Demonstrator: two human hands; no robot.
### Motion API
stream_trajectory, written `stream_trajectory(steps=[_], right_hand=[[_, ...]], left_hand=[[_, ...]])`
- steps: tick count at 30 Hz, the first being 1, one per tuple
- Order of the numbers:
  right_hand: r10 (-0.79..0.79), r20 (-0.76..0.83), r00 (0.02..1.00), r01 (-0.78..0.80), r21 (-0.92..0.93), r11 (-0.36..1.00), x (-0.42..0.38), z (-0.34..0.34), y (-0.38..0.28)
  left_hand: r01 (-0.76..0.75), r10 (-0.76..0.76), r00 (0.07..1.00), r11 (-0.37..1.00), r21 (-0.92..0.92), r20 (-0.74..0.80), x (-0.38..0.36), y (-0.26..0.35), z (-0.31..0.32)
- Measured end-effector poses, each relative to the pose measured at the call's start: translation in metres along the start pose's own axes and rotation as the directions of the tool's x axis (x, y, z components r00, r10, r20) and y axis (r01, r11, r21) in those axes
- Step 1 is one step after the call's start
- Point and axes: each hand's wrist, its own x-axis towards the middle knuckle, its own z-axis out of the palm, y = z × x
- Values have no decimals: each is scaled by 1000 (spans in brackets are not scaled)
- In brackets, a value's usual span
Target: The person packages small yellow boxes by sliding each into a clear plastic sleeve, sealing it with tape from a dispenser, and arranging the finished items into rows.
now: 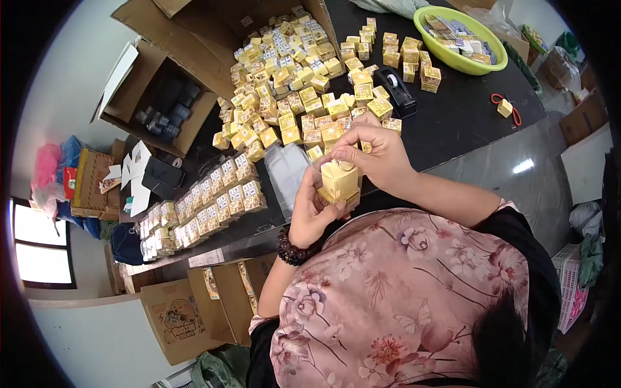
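Observation:
My left hand [315, 210] is wrapped round a small yellow box [340, 183], held upright near my chest at the table's front edge. At the top of this box, the fingers of my right hand [372, 150] are pinched together; the small piece between them is too small to make out. Clear plastic seems to surround the box. A clear plastic tray [288, 174] lies just left of my hands. Beyond them, many loose yellow boxes [291, 134] are heaped, spilling out of a large cardboard box [194, 39].
Rows of packed boxes [213, 204] line the table's left side. A black tape dispenser [396, 94] stands behind my right hand. Farther right are a green basin [459, 61] and red-handled scissors [516, 116]. An open carton [187, 132] and a dark device [163, 176] sit at left.

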Motion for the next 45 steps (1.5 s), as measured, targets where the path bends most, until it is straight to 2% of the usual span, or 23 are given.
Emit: stream_trajectory(steps=[4, 6, 7, 9, 10, 11, 13, 15, 17, 20, 23, 25, 27, 29, 30, 33, 35, 37, 39, 41, 43, 44, 45], right_hand=[[-44, 53, 998, 50, -103, 993, -6, 1, -6], [-282, 85, 956, 294, -262, 919, -8, -2, -8], [-283, 86, 955, 296, -261, 919, -10, 1, -5], [-131, -184, 974, 166, 193, 967, -17, 9, 10], [-55, 22, 998, 47, 276, 960, -17, 2, 15], [-55, 24, 998, 46, 277, 960, -19, 4, 18], [70, 121, 990, -123, 527, 841, -22, 7, 19], [74, 145, 987, -140, 526, 839, -23, 3, 25], [80, 170, 982, -159, 525, 836, -22, 0, 27], [102, 206, 973, -195, 503, 842, -17, -5, 21], [107, 288, 952, -202, 325, 924, -8, -15, 14], [79, 413, 907, -144, 129, 981, -4, -22, 14], [61, 417, 907, -129, 138, 982, -6, -24, 18], [43, 423, 905, -115, 144, 983, -9, -22, 21], [27, 376, 926, -114, 211, 971, -12, -19, 23], [25, 332, 943, -139, 326, 935, -13, -15, 23], [38, 332, 942, -168, 374, 912, -11, -16, 21], [33, 344, 938, -197, 455, 868, -4, -19, 16], [23, 331, 943, -174, 436, 883, -1, -19, 9], [10, 319, 948, -149, 416, 897, -2, -14, 6], [-291, 102, 951, 212, 469, 858, -7, -5, 5], [-238, 206, 949, 118, 468, 876, -9, -6, 7], [-232, 210, 950, 110, 469, 876, -11, -6, 6]], left_hand=[[-41, 43, 999, 998, 39, -32, 1, -4, 1], [-32, 38, 997, 997, 73, -71, 1, -4, 1], [-43, 44, 994, 999, 11, -99, 0, -7, -1], [-59, 52, 990, 997, -52, -130, 1, -5, -1], [-57, 43, 994, 988, -141, -105, 3, -1, 2], [-52, 35, 996, 972, -229, -78, 3, 1, 4], [-49, 35, 995, 988, -146, -98, 4, -1, 5], [-45, 38, 992, 997, -62, -118, 5, -1, 6], [-177, 230, 957, 946, 273, -176, 3, 1, 10], [-160, 193, 965, 969, 188, -177, 0, 4, 9], [-145, 162, 977, 982, 124, -140, -1, 3, 3], [-94, 108, 991, 985, 147, -85, -4, 5, -6], [-45, 50, 998, 984, 171, -28, -4, 6, -10], [-174, 174, 984, 933, 315, 29, 0, 7, -10], [-174, 174, 984, 934, 313, 28, 1, 8, -9], [-178, 208, 977, 916, 358, -46, 2, 9, -3], [-239, 272, 955, 943, 232, -121, 4, 7, 2], [-251, 292, 949, 929, 271, -120, 5, 5, 1], [-264, 313, 942, 914, 309, -120, 4, 4, 0], [-345, 472, 876, 758, 553, -101, 2, 6, -1], [-423, 649, 760, 453, 785, 35, -2, 15, -5], [-373, 631, 776, 452, 810, 5, -1, 16, -6], [-353, 615, 788, 441, 825, 9, 1, 14, -9]])
